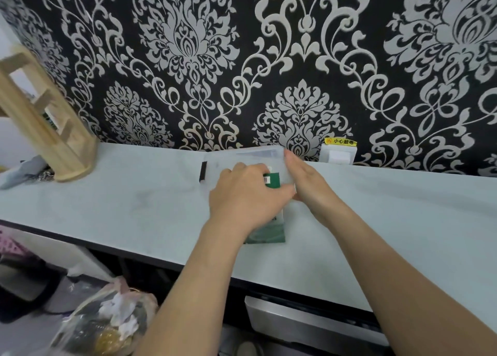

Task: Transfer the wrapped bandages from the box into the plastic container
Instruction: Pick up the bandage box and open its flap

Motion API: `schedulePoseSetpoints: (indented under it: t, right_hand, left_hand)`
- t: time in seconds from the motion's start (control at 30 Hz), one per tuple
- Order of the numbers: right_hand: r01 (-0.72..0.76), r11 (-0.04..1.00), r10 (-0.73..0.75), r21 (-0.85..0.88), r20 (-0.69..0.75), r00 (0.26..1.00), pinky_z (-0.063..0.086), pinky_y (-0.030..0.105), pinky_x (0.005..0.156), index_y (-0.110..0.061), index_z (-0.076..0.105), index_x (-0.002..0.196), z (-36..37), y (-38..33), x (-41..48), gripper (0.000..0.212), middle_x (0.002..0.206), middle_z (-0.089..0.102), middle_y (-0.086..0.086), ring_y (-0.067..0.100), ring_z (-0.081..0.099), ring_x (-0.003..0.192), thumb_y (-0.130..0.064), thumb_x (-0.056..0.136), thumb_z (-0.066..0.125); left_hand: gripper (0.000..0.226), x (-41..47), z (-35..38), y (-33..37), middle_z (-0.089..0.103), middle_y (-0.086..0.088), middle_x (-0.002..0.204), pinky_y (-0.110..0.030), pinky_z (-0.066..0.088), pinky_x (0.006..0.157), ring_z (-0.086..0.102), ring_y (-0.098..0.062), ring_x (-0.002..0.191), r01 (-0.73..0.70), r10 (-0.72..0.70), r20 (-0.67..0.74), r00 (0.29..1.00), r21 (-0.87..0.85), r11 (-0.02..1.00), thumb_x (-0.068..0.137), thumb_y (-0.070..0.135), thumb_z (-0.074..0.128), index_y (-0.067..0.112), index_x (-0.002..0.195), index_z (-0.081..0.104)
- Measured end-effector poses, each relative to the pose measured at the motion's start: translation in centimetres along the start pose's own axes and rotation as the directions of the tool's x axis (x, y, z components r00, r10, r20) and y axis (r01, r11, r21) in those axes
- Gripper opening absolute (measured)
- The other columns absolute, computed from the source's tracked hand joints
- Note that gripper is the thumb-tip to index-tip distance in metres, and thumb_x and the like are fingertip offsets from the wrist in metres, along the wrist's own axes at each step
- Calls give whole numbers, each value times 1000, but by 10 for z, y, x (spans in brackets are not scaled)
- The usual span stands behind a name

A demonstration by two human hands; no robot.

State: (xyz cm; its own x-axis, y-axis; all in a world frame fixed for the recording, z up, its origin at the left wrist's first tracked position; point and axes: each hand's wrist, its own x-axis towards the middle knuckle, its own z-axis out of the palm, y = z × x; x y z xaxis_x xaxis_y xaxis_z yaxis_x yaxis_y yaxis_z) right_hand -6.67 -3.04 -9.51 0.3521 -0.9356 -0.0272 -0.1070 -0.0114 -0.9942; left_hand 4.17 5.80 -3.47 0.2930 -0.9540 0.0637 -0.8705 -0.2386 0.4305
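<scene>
A translucent plastic container (pixel 242 156) with a black latch (pixel 203 171) on its left side stands on the white counter near the wall. A green box (pixel 269 234) lies in front of it, its barcoded end (pixel 272 180) up at the container. My left hand (pixel 242 196) covers most of the box, with fingers and thumb curled round it. My right hand (pixel 306 178) lies with straight fingers along the container's right side, touching it. No wrapped bandages show; the hands hide the box opening and the container's inside.
The white counter (pixel 134 194) runs along a black patterned wall. A wooden rack (pixel 51 129) stands at the far left with grey cloth beside it. A white socket with a yellow label (pixel 338 151) sits on the wall right of the container. Below the counter edge are a bag (pixel 107 323) and a drawer.
</scene>
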Motion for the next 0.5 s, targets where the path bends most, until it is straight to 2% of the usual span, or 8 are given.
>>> schedulePoseSetpoints:
  t: [0.07, 0.13, 0.2, 0.23, 0.33, 0.37, 0.43, 0.5]
  right_hand:
    - [-8, 1000, 7, 7, 38, 999, 38, 43, 112, -31, 29, 152, 0, -4, -3, 59, 156, 29, -15, 9, 34, 140, -56, 99, 34]
    - [5, 1000, -6, 13, 84, 996, 39, 32, 110, -29, 31, 151, 3, -7, -4, 58, 153, 36, -13, 5, 40, 136, -55, 99, 33]
    - [-36, 998, 28, 58, 127, 992, 48, 13, 89, -33, 45, 139, 5, -9, -4, 47, 128, 58, -17, -6, 57, 109, -54, 100, 30]
    - [-56, 995, 44, 78, 142, 989, 47, 9, 81, -34, 48, 135, 4, -11, -3, 46, 119, 60, -19, -10, 58, 99, -55, 100, 27]
    - [-54, 993, 32, 105, 199, 980, 41, 22, 102, -29, 42, 143, -2, -11, 3, 59, 132, 56, -10, -1, 55, 109, -61, 97, 24]
    - [-63, 991, 35, 117, 228, 973, 42, 24, 102, -29, 44, 141, -5, -11, 4, 59, 127, 59, -12, -3, 57, 107, -63, 96, 24]
    - [-97, 989, 61, 109, 296, 953, 41, 23, 97, -31, 47, 136, -13, -13, 2, 61, 115, 59, -25, -11, 55, 105, -67, 92, 25]
    - [-95, 994, 70, 44, 396, 915, 36, 31, 106, -32, 32, 147, -29, -13, 1, 79, 128, 48, -28, -6, 45, 125, -74, 80, 39]
  left_hand:
    - [47, 9, 13, -1, 52, 4, 113, -35, 39, 73, 42, -23, 113, 11, -11, -26, 1000, 28, 1000, 78, 57, 47, 30, 113, 61]
    - [51, 16, 20, 2, 49, 1, 120, -36, 36, 74, 37, -24, 117, 19, -15, -61, 998, 60, 998, 83, 58, 43, 26, 120, 58]
    - [52, 23, 26, 6, 49, -1, 123, -36, 35, 74, 36, -25, 119, 38, -32, -90, 995, 65, 997, 87, 58, 38, 23, 120, 58]
    - [53, 27, 29, 7, 50, -1, 123, -37, 34, 75, 36, -26, 120, 43, -38, -98, 994, 49, 998, 90, 58, 34, 21, 119, 59]
    - [57, 36, 29, 11, 54, -6, 125, -38, 29, 92, 35, -27, 124, -63, 64, 7, 998, -83, 995, 99, 52, 20, 17, 115, 63]
    - [57, 36, 26, 10, 52, -6, 131, -38, 25, 100, 32, -26, 131, -116, 127, 76, 989, -140, 983, 100, 51, 20, 18, 122, 60]
    - [54, 35, 15, 1, 39, 1, 146, -38, 21, 111, 23, -22, 140, -197, 242, 214, 946, -212, 957, 97, 54, 35, 25, 143, 43]
    - [69, 34, 8, -15, 37, 8, 147, -36, 27, 114, 27, -15, 137, -297, 342, 294, 892, -187, 936, 87, 49, 61, 30, 148, 33]
